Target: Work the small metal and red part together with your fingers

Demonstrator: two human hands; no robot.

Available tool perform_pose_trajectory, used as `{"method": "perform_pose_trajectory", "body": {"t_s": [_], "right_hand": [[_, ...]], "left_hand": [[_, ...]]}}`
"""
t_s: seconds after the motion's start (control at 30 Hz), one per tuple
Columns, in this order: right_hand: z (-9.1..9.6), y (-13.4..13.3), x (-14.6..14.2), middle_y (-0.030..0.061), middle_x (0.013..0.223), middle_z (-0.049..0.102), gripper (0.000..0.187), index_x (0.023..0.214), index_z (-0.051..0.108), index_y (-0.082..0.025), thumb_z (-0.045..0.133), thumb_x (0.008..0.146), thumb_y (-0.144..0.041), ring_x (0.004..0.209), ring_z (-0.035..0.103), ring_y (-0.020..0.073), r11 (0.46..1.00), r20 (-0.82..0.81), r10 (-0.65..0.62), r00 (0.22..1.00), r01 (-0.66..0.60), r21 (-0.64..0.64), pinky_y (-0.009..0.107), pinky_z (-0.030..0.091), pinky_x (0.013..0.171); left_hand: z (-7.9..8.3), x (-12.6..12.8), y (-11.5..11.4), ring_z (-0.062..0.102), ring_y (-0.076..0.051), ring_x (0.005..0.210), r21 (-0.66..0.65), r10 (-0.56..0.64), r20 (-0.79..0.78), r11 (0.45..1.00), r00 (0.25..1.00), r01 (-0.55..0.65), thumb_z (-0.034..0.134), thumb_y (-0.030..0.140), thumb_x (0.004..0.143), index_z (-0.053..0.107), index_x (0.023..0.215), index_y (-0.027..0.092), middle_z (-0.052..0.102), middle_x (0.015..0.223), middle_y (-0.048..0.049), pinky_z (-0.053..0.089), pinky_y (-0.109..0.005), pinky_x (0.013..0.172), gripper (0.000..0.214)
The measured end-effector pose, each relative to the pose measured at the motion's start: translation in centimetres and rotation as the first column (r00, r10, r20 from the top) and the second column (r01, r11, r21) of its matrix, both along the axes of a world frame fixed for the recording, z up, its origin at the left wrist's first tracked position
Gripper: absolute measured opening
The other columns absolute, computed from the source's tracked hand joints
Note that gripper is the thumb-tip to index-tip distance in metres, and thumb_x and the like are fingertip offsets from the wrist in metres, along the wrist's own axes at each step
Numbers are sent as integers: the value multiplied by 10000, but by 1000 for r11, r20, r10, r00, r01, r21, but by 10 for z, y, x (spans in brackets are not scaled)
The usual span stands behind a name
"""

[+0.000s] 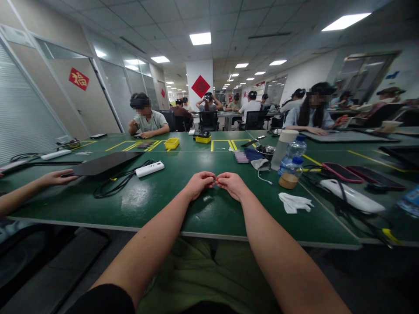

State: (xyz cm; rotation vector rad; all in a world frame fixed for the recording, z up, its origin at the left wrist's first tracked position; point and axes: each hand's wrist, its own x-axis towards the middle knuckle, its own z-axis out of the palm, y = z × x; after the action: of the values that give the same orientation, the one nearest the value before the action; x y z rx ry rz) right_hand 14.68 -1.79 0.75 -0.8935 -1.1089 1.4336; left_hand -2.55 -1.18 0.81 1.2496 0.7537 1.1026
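Note:
My left hand [200, 183] and my right hand [231, 184] meet just above the green table [157, 209], both closed in a pinch. Between the fingertips shows a tiny piece with a reddish spot [216, 180], too small to name. Which hand holds it, or whether both do, I cannot tell. To the right of my right hand lies a crumpled white tissue [294, 203]. A white power strip [149, 169] with a black cable is to the left of my left hand.
Bottles [290, 173], a grey-white tumbler [284, 148] and a metal bowl [266, 149] stand at the right. Phones [342, 172] and another power strip [352, 195] lie farther right. At the left, another person's hand [60, 178] holds a dark panel [106, 164]. Small yellow trays [172, 143] sit farther back.

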Motion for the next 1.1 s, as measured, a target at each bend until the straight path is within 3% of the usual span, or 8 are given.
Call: {"method": "perform_pose_trajectory", "body": {"t_s": [0.13,0.33,0.47,0.57,0.83,0.97,1.1], "right_hand": [[2,0,1,55,693,698,52,727,677,-139,681,696,-97,677,671,144,1000,-12,11,1000,-11,-7,263,558,691],[4,-1,1,73,698,703,41,722,674,-131,657,746,-160,661,667,152,1000,-31,22,999,-22,-20,282,565,677],[3,0,1,75,720,713,46,728,669,-138,678,705,-98,678,680,155,1000,-17,12,1000,-13,-21,277,567,679],[1,0,0,65,728,714,114,727,660,-140,693,665,-49,679,688,150,1000,-4,10,1000,-10,-12,262,565,678],[4,-4,-1,25,675,676,149,726,651,-139,763,639,-93,608,668,126,1000,-4,20,1000,-20,4,220,539,596],[6,-4,0,44,666,678,82,708,649,-133,722,721,-166,612,653,121,1000,-26,25,999,-25,-4,234,547,627],[7,-4,0,61,672,682,135,709,649,-133,673,786,-241,630,653,136,999,-51,40,998,-41,-11,254,552,639]], "left_hand": [[0,-1,1,630,-121,653,-18,-2,11,1000,1000,3,672,230,788,679,955,104,678,774,-67,524,-237,640,210],[3,-2,1,628,-129,646,-33,-13,39,999,999,14,555,353,875,680,933,96,674,840,-97,530,-254,610,292],[2,-1,-1,619,-108,644,-20,-12,10,1000,1000,12,717,232,752,684,932,102,683,839,-76,520,-237,636,225],[2,0,-2,604,-82,604,-14,2,-8,1000,1000,-2,746,113,685,677,950,111,680,805,-46,509,-218,634,274],[1,1,0,672,-113,698,-36,28,-14,999,1000,-28,643,74,768,651,992,118,688,861,-57,549,-238,690,228],[-1,1,2,677,-121,716,-36,35,-14,999,999,-36,647,90,771,642,957,115,690,843,-57,551,-244,703,188],[-1,0,2,649,-106,647,-12,40,-29,999,999,-41,670,98,743,638,952,123,690,815,-45,536,-238,654,213]]}}
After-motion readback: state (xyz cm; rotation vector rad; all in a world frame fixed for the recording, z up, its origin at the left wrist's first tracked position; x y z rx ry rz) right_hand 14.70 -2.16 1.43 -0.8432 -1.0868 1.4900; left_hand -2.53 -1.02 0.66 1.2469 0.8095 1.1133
